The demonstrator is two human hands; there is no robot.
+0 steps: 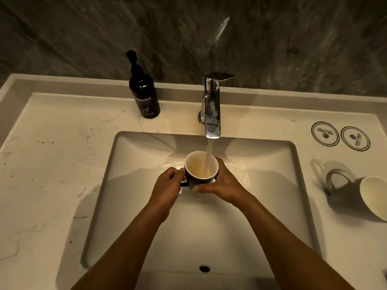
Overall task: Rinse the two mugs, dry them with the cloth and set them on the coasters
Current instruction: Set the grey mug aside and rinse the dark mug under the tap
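A dark mug with a pale inside [201, 168] is held upright over the basin, directly under the running tap [212, 114]. Water streams into it. My left hand [168, 186] grips its handle on the left side, and my right hand [223, 182] wraps round its right wall and base. A second grey mug [356, 195] stands tilted at the right edge of the counter, handle toward the sink. Two round white coasters [325, 133] [355, 138] lie side by side on the counter beyond that mug. No cloth is in view.
A dark hand-wash pump bottle [144, 97] stands at the back left of the tap. The rectangular white sink [100, 195] has an overflow hole near its front wall. The marble counter [46, 164] spreads to the left, with small dark specks.
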